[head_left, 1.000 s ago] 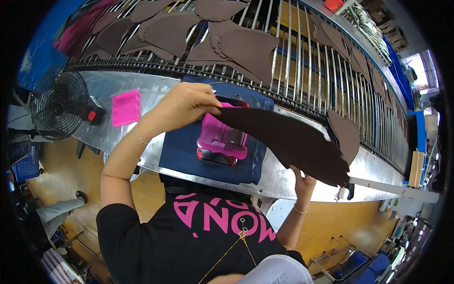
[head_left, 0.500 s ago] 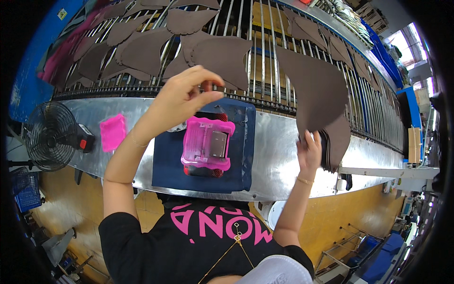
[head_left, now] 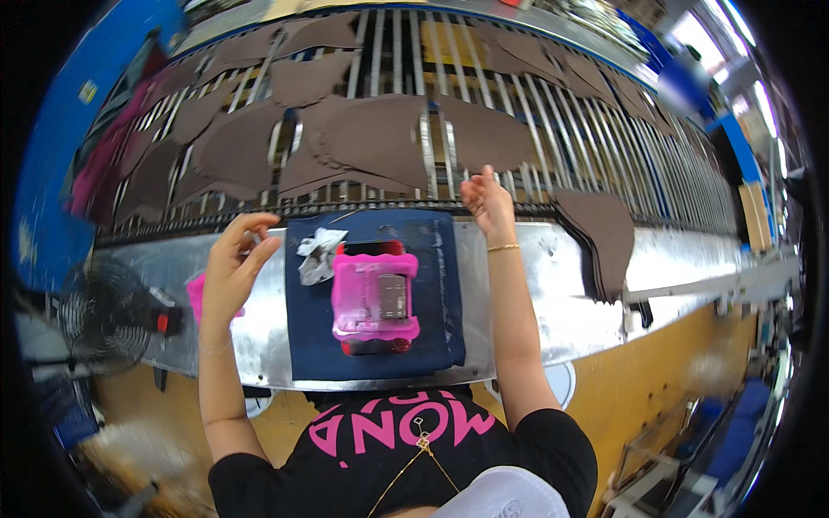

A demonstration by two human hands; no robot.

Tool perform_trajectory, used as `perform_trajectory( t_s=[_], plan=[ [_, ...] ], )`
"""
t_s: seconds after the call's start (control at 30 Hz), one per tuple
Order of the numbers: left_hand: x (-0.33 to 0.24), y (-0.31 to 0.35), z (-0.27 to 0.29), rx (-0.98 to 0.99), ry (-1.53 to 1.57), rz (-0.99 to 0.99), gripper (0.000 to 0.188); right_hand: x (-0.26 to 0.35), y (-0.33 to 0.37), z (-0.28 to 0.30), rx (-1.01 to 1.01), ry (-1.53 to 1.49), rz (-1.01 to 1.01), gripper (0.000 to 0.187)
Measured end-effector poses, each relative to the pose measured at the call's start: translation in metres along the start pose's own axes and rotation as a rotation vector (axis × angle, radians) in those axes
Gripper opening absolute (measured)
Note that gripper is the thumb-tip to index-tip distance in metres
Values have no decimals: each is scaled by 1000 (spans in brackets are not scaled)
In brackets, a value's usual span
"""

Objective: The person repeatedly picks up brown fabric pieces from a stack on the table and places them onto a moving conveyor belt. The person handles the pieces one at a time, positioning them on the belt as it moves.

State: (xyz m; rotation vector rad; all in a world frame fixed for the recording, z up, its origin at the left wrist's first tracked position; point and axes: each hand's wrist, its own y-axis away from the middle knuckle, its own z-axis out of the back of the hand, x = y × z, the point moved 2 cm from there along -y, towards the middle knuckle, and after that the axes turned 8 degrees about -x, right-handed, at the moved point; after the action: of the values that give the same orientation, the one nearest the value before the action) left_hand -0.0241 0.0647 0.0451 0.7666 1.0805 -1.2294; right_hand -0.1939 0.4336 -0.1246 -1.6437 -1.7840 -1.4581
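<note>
My left hand (head_left: 237, 268) is raised over the metal table's left part, fingers curled and thumb apart; I see nothing held in it. My right hand (head_left: 490, 203) is at the rack's near edge, its fingers apart by the lower edge of a brown curved sheet piece (head_left: 484, 138). This piece lies flat across the bars. Between my hands, a pink scalloped tray (head_left: 350, 298) with a grey block (head_left: 393, 296) in it sits on a red and black object (head_left: 376, 347). Beneath them is a dark blue mat (head_left: 436, 337). A crumpled whitish scrap (head_left: 319, 259) lies beside the tray.
Similar brown pieces (head_left: 371, 138) cover the barred rack (head_left: 419, 52) beyond the table. A stack of brown pieces (head_left: 600, 233) sits at the right, by a pale bar (head_left: 691, 285). A black fan (head_left: 108, 311) and a pink piece (head_left: 197, 298) are at the left.
The brown piece in my right hand has gone from above the stack to the rack, where it lies flat. My right hand moved left and away; my left hand drew back leftward.
</note>
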Motion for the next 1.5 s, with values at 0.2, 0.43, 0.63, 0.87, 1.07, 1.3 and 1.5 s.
perform_trajectory(
  t_s=[0.2, 0.43, 0.63, 0.87, 1.07, 1.3, 1.5],
  plan=[
    [10, -10, -16, 68, 77, -28, 25, 85, 50, 131, -391, 631, 661, 29],
    [-6, -16, -36, 154, 66, -27, 26, 134, 59, 300, -1223, 1668, 943, 55],
    [-22, -10, -29, 202, -44, -150, 27, 143, 67, 315, -1019, 1431, 582, 54],
    [-17, 7, -9, 153, -123, -315, 28, 165, 155, 151, -982, 1924, 1573, 29],
    [-25, 2, -29, 74, -31, -332, 40, 182, 188, 77, -507, 701, 1034, 58],
    [-21, 14, -13, 114, 304, 62, 32, 82, 221, -32, -180, 464, 838, 45],
    [-10, 29, 49, -426, 22, -265, 38, 42, 238, -72, 605, 332, 539, 32]
  ],
)
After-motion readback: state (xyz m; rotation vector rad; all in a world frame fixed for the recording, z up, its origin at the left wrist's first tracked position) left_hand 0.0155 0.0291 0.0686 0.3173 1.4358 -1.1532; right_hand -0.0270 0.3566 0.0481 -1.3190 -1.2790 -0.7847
